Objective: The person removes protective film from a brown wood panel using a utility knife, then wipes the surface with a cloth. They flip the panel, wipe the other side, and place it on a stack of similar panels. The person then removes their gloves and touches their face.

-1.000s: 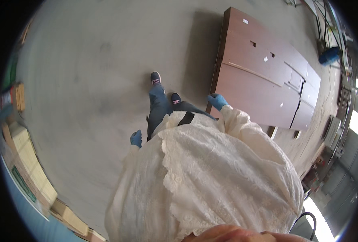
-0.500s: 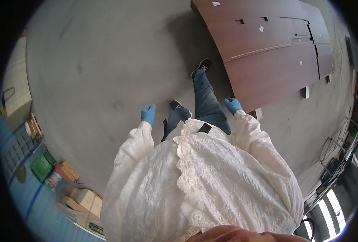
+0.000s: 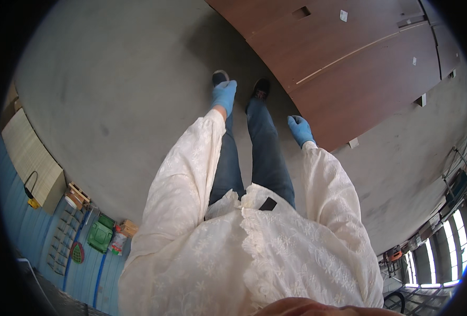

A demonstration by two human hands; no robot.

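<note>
My left hand [image 3: 224, 96], in a blue glove, is raised in front of my left leg with its fingers curled in. Nothing shows in it. My right hand [image 3: 299, 130], gloved in blue too, hangs beside my right leg, fingers also curled and no object visible. It is nearest to the corner of a large stack of reddish-brown panels [image 3: 344, 105], apart from it as far as I can see. The panels have cut-out slots and small white labels, and they lie raised off the floor on short blocks [image 3: 421, 100].
Grey concrete floor [image 3: 112, 105] stretches around my feet. A long pale stack of boards [image 3: 31, 147] stands at the left. Near the blue wall are a green plastic bin [image 3: 101, 234] and a cardboard box [image 3: 128, 227]. A metal frame [image 3: 457, 158] stands at the far right.
I have stepped forward along the panels, which now fill more of the upper right. My left hand has swung forward and up; my right stays low beside the stack's corner.
</note>
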